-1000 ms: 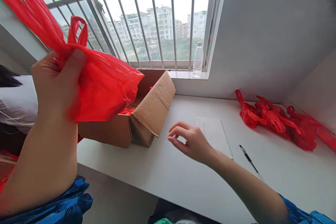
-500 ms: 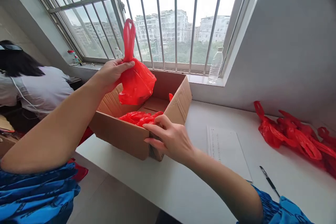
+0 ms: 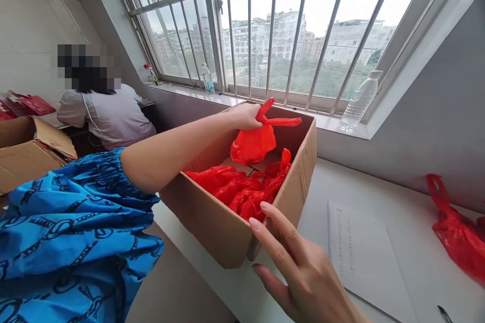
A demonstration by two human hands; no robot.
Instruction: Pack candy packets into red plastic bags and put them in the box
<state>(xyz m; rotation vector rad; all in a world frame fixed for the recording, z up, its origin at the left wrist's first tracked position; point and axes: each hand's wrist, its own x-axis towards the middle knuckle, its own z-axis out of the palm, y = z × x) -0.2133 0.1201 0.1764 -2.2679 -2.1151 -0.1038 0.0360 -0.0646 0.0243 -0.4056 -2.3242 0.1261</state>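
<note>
My left hand [image 3: 245,115] is closed round the neck of a small tied red plastic bag [image 3: 253,143] and holds it inside the open cardboard box [image 3: 212,222], over the far end. Several more red bags [image 3: 237,186] lie heaped on the box floor. My right hand [image 3: 303,270] has its fingers stretched out, with the fingertips against the box's near right corner. It holds nothing.
The box stands on a white counter [image 3: 401,197] under a barred window. A sheet of paper [image 3: 364,257], a pen tip [image 3: 445,313] and more red bags [image 3: 456,232] lie to the right. A water bottle [image 3: 358,101] stands on the sill. A seated person [image 3: 102,111] and another box [image 3: 26,151] are at the left.
My left hand has lowered the red bag from above the box down into it. My right hand has stayed at the box's near corner. The view has swung to the left.
</note>
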